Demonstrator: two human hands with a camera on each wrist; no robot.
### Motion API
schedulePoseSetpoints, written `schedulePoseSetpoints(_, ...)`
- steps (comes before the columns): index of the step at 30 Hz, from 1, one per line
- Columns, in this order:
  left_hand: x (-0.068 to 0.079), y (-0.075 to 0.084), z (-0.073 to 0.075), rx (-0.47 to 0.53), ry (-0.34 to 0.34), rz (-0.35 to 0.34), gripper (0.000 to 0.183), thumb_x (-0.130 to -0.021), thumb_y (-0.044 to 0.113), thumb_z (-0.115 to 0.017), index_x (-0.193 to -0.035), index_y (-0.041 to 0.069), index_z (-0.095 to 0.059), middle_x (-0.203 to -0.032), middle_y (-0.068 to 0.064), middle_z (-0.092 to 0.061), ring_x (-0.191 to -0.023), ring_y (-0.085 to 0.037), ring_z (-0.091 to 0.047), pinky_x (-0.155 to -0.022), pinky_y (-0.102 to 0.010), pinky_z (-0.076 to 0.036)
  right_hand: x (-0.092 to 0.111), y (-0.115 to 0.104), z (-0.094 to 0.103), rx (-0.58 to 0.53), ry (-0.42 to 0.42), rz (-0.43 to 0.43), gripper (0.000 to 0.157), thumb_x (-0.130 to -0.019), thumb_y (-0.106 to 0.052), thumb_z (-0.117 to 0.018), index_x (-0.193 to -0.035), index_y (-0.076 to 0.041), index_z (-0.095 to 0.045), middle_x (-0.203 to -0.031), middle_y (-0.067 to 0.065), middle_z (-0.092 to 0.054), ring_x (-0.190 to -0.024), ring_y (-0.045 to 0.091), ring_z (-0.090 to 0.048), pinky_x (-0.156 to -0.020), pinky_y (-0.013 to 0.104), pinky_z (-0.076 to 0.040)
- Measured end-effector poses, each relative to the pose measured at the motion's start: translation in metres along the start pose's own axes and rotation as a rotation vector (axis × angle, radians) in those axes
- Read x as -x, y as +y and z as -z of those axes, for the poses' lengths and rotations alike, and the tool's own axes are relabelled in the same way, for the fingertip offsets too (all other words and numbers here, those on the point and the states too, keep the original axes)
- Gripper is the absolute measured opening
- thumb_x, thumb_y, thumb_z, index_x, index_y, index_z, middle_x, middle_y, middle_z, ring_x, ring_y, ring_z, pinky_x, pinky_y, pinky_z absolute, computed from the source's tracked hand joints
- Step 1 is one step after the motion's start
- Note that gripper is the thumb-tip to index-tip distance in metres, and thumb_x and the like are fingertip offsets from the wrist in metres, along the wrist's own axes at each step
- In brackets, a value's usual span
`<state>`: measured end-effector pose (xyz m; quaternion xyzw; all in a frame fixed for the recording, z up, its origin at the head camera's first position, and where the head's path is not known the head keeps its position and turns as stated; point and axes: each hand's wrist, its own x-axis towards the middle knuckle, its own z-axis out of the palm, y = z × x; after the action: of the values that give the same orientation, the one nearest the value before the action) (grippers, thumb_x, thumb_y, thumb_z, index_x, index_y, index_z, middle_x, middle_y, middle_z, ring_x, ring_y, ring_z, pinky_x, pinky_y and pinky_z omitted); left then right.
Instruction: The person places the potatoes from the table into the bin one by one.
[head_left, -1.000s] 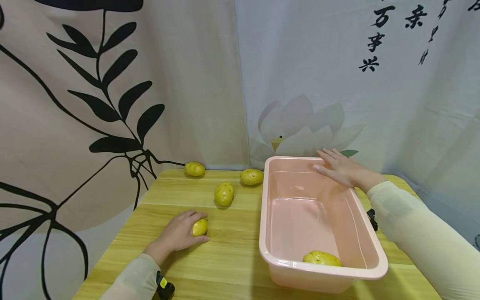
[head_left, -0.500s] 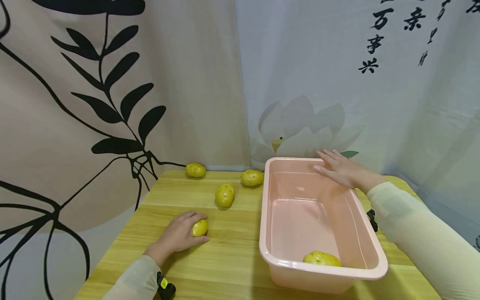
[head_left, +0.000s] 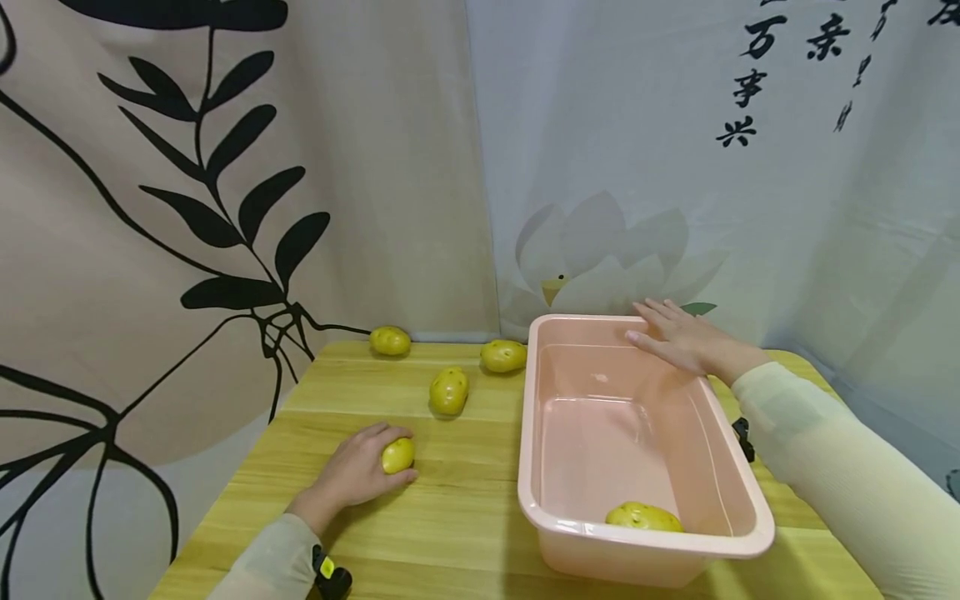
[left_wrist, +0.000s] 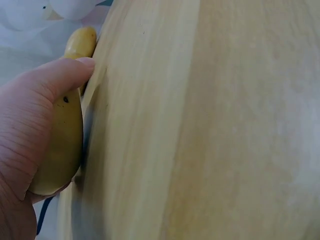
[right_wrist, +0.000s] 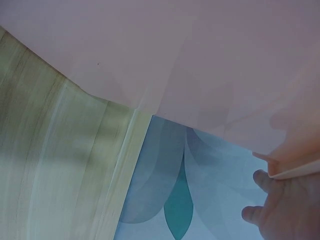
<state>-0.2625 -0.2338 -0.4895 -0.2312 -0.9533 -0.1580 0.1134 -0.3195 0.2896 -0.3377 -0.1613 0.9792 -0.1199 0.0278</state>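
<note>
My left hand (head_left: 356, 469) grips a yellow potato (head_left: 398, 455) low over the table, fingers on its far side and thumb on its near side. In the left wrist view the thumb lies across that potato (left_wrist: 62, 145), and the palm hides part of it. My right hand (head_left: 686, 337) rests on the far right corner of a pink plastic basin (head_left: 525, 433), fingers stretched out over the rim. From the right wrist view, the hand (right_wrist: 287, 205) shows at the underside of the basin's rim (right_wrist: 300, 170). Inside the basin, at its near end, lies another potato (head_left: 643, 517).
Three more potatoes lie on the wooden table (head_left: 450, 533): one at the back edge (head_left: 390, 341), one next to the basin (head_left: 503, 356) and one nearer the left hand (head_left: 448, 392). A printed curtain (head_left: 390, 167) hangs right behind the table.
</note>
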Motion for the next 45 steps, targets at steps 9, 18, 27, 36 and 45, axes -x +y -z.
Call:
schedulePoseSetpoints(9,-0.004,0.010,0.003,0.055,0.022,-0.021,0.058,-0.072,0.053,-0.070,-0.119,0.022,-0.058,-0.116,0.002,-0.058,-0.103,-0.020,-0.056,-0.082,-0.041,-0.046,0.001,-0.001,0.001,-0.003,-0.004,-0.003,0.076,-0.090,-0.064,-0.027,-0.148,-0.016,-0.012,-0.151,0.014,-0.008,-0.136,0.037,0.000,-0.100,0.064,-0.007)
schedulePoseSetpoints(18,-0.009,0.022,0.004,0.163,0.055,0.027,0.058,-0.075,0.061,-0.061,-0.117,0.021,-0.059,-0.114,0.006,-0.059,-0.089,-0.009,-0.056,-0.067,-0.027,-0.046,0.000,0.000,0.000,-0.005,0.000,0.000,0.076,-0.090,-0.063,-0.028,-0.148,-0.016,-0.012,-0.151,0.014,-0.008,-0.136,0.037,0.000,-0.100,0.063,-0.006)
schedulePoseSetpoints(27,-0.016,0.044,0.008,0.303,0.064,0.070,0.045,-0.075,0.055,-0.066,-0.112,0.030,-0.059,-0.103,0.015,-0.058,-0.079,-0.004,-0.053,-0.062,-0.026,-0.044,-0.001,0.000,0.000,0.001,0.005,0.003,0.077,-0.090,-0.063,-0.028,-0.147,-0.015,-0.013,-0.151,0.015,-0.009,-0.136,0.037,-0.001,-0.100,0.064,-0.006)
schedulePoseSetpoints(36,-0.025,0.064,0.010,0.464,0.081,0.034,0.045,-0.069,0.048,-0.075,-0.109,0.036,-0.056,-0.093,0.014,-0.058,-0.073,-0.006,-0.055,-0.057,-0.026,-0.047,-0.001,0.001,-0.001,-0.005,-0.008,-0.005,0.078,-0.089,-0.065,-0.028,-0.148,-0.016,-0.012,-0.151,0.015,-0.007,-0.136,0.037,0.001,-0.100,0.064,-0.006)
schedulePoseSetpoints(45,-0.030,0.085,0.015,0.520,0.059,0.026,0.055,-0.064,0.034,-0.083,-0.111,0.035,-0.054,-0.092,0.012,-0.057,-0.075,-0.009,-0.055,-0.061,-0.028,-0.047,-0.001,0.001,-0.001,-0.004,0.004,0.003,0.078,-0.089,-0.065,-0.028,-0.147,-0.015,-0.013,-0.151,0.014,-0.008,-0.136,0.037,-0.001,-0.100,0.064,-0.007)
